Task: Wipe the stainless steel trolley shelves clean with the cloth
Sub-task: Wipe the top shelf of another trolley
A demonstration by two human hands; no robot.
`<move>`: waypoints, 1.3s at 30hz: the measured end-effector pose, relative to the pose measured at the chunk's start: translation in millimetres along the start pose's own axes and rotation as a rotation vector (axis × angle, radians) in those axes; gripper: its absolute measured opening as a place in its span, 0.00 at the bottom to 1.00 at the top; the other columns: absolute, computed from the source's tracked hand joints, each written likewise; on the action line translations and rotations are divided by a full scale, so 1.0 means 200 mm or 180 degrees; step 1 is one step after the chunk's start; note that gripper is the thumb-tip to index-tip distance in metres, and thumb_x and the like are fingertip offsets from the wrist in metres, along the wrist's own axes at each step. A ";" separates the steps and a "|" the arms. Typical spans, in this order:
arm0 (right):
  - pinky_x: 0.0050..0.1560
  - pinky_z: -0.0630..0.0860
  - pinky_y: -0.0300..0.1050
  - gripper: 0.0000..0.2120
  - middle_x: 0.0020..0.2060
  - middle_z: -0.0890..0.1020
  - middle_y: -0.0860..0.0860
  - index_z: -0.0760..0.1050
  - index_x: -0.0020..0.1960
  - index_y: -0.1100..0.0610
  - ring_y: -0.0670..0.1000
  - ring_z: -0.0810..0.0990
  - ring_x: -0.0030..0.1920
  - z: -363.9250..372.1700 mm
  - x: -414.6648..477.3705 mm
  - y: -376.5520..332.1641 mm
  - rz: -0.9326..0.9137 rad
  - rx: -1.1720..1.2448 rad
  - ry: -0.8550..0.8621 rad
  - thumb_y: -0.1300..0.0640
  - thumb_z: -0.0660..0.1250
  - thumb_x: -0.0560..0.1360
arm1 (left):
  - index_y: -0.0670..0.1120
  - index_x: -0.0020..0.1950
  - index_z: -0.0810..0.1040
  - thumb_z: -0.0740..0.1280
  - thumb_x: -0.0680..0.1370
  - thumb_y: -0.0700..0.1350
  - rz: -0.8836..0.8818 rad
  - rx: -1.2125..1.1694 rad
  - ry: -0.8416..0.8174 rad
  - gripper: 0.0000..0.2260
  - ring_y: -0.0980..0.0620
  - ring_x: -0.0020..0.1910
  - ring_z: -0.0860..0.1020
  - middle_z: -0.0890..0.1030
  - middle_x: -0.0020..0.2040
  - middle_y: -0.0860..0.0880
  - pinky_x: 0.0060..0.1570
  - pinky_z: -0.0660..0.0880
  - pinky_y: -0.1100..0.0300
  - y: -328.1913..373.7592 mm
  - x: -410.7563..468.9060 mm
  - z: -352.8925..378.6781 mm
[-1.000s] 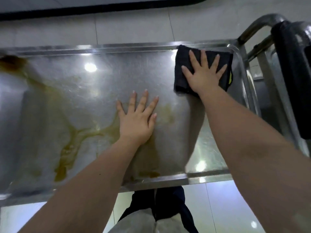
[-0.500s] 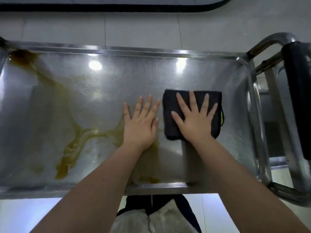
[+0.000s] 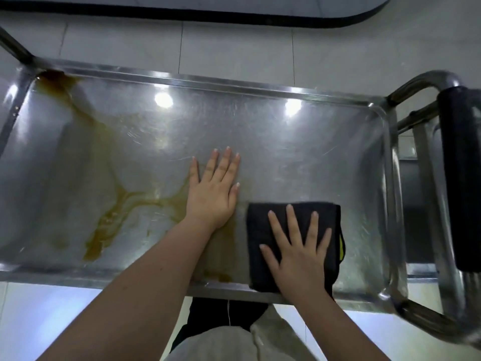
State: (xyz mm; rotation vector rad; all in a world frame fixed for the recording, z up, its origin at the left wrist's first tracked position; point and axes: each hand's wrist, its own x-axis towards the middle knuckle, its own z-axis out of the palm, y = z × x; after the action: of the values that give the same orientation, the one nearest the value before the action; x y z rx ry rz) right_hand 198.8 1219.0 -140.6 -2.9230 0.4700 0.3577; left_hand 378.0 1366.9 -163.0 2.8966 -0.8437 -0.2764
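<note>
Wiping the top shelf looks to be the step in hand: the folded black cloth with a yellow edge tag point(image 3: 291, 230) lies flat at the near right of the shiny stainless steel trolley shelf point(image 3: 260, 131), its near end reaching the front rim. The right hand point(image 3: 299, 254) presses down on it, fingers spread wide, gripping nothing. The left hand point(image 3: 212, 191) rests palm-down on bare metal just beside the cloth, fingers close together, at the edge of the brown-yellow liquid smear point(image 3: 109, 212). That smear stretches left to the far corner, so the next pass likely needs the cloth dragged leftward through it under firm pressure.
</note>
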 end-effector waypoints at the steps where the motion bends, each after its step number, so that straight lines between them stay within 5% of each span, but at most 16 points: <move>1: 0.71 0.48 0.75 0.30 0.79 0.57 0.49 0.52 0.78 0.39 0.67 0.49 0.77 -0.01 0.01 0.00 -0.0045 0.0004 -0.0064 0.32 0.45 0.79 | 0.51 0.81 0.47 0.45 0.82 0.55 -0.0004 0.0013 0.0018 0.27 0.49 0.80 0.43 0.45 0.81 0.51 0.74 0.43 0.37 0.00 0.00 0.00; 5: 0.71 0.37 0.72 0.31 0.80 0.48 0.46 0.42 0.77 0.35 0.66 0.39 0.77 -0.14 0.57 0.02 0.0020 -0.0073 -0.0011 0.29 0.40 0.76 | 0.52 0.81 0.49 0.50 0.84 0.53 -0.0028 -0.0043 0.0093 0.26 0.49 0.80 0.46 0.49 0.81 0.51 0.74 0.41 0.37 0.00 0.00 0.00; 10: 0.69 0.35 0.74 0.32 0.80 0.43 0.45 0.41 0.78 0.35 0.66 0.37 0.76 -0.30 1.30 0.00 0.0430 0.0059 -0.0057 0.29 0.41 0.76 | 0.51 0.81 0.50 0.47 0.83 0.53 -0.0086 0.0023 0.0147 0.26 0.47 0.80 0.46 0.50 0.81 0.49 0.75 0.38 0.41 0.00 0.01 0.01; 13: 0.70 0.37 0.74 0.32 0.80 0.44 0.46 0.41 0.78 0.36 0.66 0.39 0.77 -0.23 1.12 -0.01 0.0297 -0.0038 0.0049 0.29 0.39 0.76 | 0.48 0.81 0.49 0.47 0.83 0.53 -0.0170 0.0065 0.0159 0.27 0.47 0.80 0.45 0.49 0.81 0.47 0.75 0.38 0.42 0.01 0.02 0.00; 20: 0.69 0.46 0.76 0.30 0.79 0.53 0.51 0.50 0.79 0.39 0.69 0.47 0.77 0.07 -0.12 -0.11 -0.0131 -0.0052 -0.0025 0.32 0.44 0.79 | 0.51 0.81 0.48 0.46 0.82 0.54 -0.0207 0.0044 0.0043 0.27 0.44 0.80 0.47 0.49 0.81 0.50 0.73 0.41 0.33 0.01 -0.01 -0.02; 26: 0.67 0.32 0.75 0.32 0.80 0.49 0.50 0.47 0.78 0.36 0.68 0.40 0.76 -0.14 0.69 -0.08 0.0211 -0.0095 0.0179 0.29 0.42 0.76 | 0.52 0.81 0.46 0.44 0.83 0.55 -0.0198 0.0041 0.0058 0.27 0.46 0.80 0.45 0.46 0.81 0.51 0.72 0.43 0.32 0.00 0.01 0.00; 31: 0.72 0.37 0.71 0.34 0.80 0.46 0.52 0.43 0.78 0.36 0.67 0.40 0.77 -0.26 1.26 -0.06 0.0268 -0.0151 0.0076 0.27 0.39 0.74 | 0.54 0.81 0.45 0.45 0.82 0.56 -0.0212 0.0011 0.0060 0.27 0.46 0.80 0.45 0.46 0.81 0.52 0.72 0.43 0.33 -0.01 0.03 0.02; 39: 0.72 0.45 0.73 0.31 0.80 0.51 0.53 0.50 0.79 0.40 0.68 0.45 0.77 0.06 0.02 -0.06 -0.0104 -0.0142 0.0184 0.31 0.44 0.79 | 0.53 0.81 0.45 0.46 0.83 0.55 -0.0175 -0.0067 -0.0011 0.27 0.46 0.80 0.44 0.45 0.81 0.51 0.72 0.42 0.32 -0.01 0.02 -0.01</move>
State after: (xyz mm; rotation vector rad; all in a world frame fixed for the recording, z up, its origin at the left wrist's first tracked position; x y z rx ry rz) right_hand 204.1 1230.4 -151.1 -2.9874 0.4272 0.2837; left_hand 381.9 1366.2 -162.1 2.9039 -0.7578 -0.2935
